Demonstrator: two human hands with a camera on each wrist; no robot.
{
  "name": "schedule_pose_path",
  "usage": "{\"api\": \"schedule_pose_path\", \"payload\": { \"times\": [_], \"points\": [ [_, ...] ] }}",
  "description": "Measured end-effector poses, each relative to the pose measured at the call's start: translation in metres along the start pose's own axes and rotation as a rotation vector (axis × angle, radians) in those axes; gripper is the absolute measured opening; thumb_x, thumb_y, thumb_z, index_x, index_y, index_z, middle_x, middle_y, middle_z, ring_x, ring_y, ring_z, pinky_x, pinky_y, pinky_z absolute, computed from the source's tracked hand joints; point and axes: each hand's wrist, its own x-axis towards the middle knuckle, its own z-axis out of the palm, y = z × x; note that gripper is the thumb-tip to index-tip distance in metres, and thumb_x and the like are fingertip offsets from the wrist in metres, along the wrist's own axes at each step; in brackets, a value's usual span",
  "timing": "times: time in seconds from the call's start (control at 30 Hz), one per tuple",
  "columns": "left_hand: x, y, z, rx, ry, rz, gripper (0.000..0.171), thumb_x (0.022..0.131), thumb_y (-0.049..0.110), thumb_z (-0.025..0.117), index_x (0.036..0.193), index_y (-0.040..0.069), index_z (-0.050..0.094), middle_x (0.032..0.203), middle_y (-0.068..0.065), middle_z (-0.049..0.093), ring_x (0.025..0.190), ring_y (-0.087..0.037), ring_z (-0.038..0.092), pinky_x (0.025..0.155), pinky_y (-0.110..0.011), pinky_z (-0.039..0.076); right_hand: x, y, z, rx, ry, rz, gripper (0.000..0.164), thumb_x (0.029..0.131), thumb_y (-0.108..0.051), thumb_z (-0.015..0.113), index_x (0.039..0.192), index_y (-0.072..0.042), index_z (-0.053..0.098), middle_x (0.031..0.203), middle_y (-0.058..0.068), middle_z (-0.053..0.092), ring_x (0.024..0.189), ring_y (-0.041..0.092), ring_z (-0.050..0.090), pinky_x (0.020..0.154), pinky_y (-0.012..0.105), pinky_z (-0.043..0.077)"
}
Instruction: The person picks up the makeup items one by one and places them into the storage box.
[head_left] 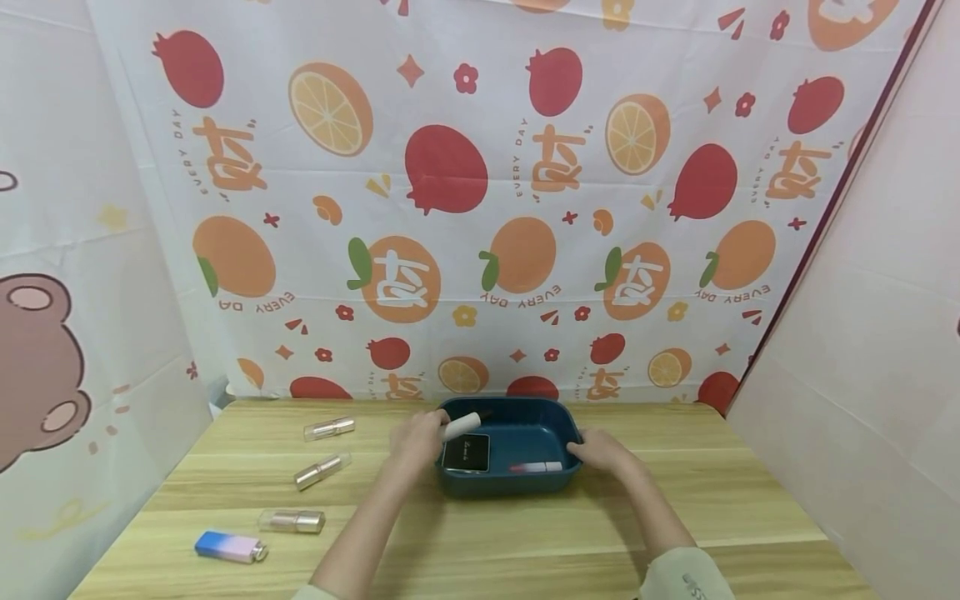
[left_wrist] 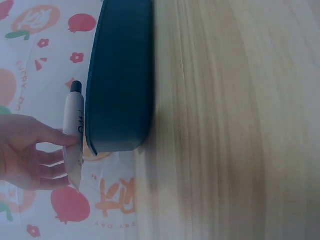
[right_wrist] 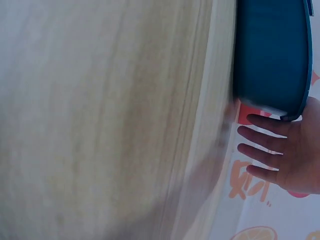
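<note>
My left hand (head_left: 417, 442) pinches a white cosmetic tube (head_left: 462, 427) with a dark cap and lettering, just over the left rim of a dark blue basin (head_left: 517, 485). In the left wrist view, the thumb presses one side of the tube (left_wrist: 74, 125) and the fingers lie behind it. My right hand (right_wrist: 290, 150) is at the basin's right end, its fingers straight and spread, close by the rim. A flat black square case (head_left: 467, 452) lies in the basin's left part. A lip gloss tube (head_left: 536, 467) with a red end lies along its near wall.
On the wooden table (head_left: 570, 542), to the left, lie several clear and metallic lipstick tubes (head_left: 322, 471) and a blue-pink stick (head_left: 229, 547) with a metal end. A fruit-print curtain (head_left: 450, 250) hangs behind the table's far edge.
</note>
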Motion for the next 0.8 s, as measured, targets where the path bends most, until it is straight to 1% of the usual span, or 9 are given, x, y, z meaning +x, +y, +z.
{"api": "schedule_pose_path", "payload": {
  "times": [0.1, 0.33, 0.53, 0.6, 0.8],
  "points": [
    [0.000, 0.002, 0.002, -0.006, -0.002, 0.002, 0.027, 0.072, -0.002, 0.071, 0.096, 0.009, 0.067, 0.082, -0.008, 0.062, 0.070, -0.024, 0.058, 0.051, -0.038, 0.045, -0.001, -0.002, 0.000, 0.019, -0.003, 0.009, 0.039, 0.092, -0.016, 0.051, 0.121, 0.009, 0.052, 0.093, 0.010, 0.056, 0.081, 0.024, 0.050, 0.074, 0.040, 0.042],
    [0.002, 0.006, 0.005, -0.005, -0.046, -0.007, 0.028, 0.073, 0.000, 0.072, 0.099, 0.011, 0.067, 0.084, -0.008, 0.062, 0.072, -0.024, 0.058, 0.053, -0.038, 0.046, 0.000, 0.000, 0.002, 0.084, -0.002, -0.004, 0.036, 0.092, -0.013, 0.048, 0.118, 0.012, 0.053, 0.093, 0.011, 0.057, 0.081, 0.024, 0.051, 0.076, 0.041, 0.044],
    [0.004, 0.011, 0.006, 0.001, -0.055, -0.012, 0.027, 0.074, 0.001, 0.071, 0.099, 0.012, 0.067, 0.084, -0.008, 0.062, 0.070, -0.022, 0.057, 0.053, -0.037, 0.045, 0.001, 0.003, 0.005, 0.089, 0.000, -0.008, 0.036, 0.092, -0.013, 0.048, 0.117, 0.012, 0.053, 0.102, 0.014, 0.060, 0.085, 0.023, 0.052, 0.085, 0.047, 0.043],
    [0.005, 0.012, 0.007, 0.003, -0.052, -0.003, 0.028, 0.074, -0.001, 0.071, 0.099, 0.011, 0.067, 0.083, -0.008, 0.061, 0.071, -0.023, 0.057, 0.053, -0.037, 0.045, 0.001, 0.003, 0.005, 0.091, -0.002, -0.006, 0.035, 0.092, -0.013, 0.048, 0.117, 0.012, 0.053, 0.102, 0.014, 0.060, 0.086, 0.023, 0.052, 0.085, 0.047, 0.043],
    [0.006, 0.018, 0.009, 0.014, -0.039, 0.037, 0.028, 0.073, -0.002, 0.072, 0.098, 0.010, 0.068, 0.081, -0.008, 0.059, 0.073, -0.024, 0.057, 0.058, -0.036, 0.046, 0.001, 0.003, 0.005, 0.095, 0.000, 0.000, 0.033, 0.092, -0.012, 0.048, 0.114, 0.011, 0.055, 0.095, 0.012, 0.060, 0.082, 0.023, 0.052, 0.082, 0.045, 0.044]
  ]
}}
